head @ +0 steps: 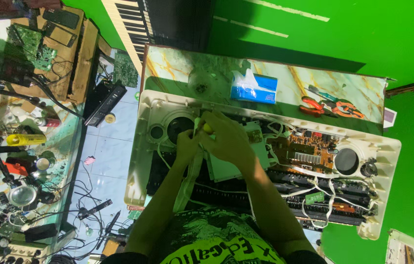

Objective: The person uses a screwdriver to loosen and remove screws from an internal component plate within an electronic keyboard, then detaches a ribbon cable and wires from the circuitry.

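Observation:
An opened cream keyboard casing (385,161) lies upside down on a marbled green table (177,66), showing speakers, wires and an orange circuit board (309,146). My left hand (186,146) and my right hand (226,139) meet over the casing's left part, beside a round speaker (176,126). The right hand grips a yellow-handled screwdriver (207,128); its shaft is hidden. The left hand's fingers curl close around the tool's lower end, and I cannot tell what they pinch.
A blue tissue pack (254,88) and a clear round lid (202,83) lie at the table's far edge, red-handled pliers (331,107) to the right. A cluttered bench (26,146) with boards, a yellow can and cables stands at left. Another keyboard (131,24) lies beyond.

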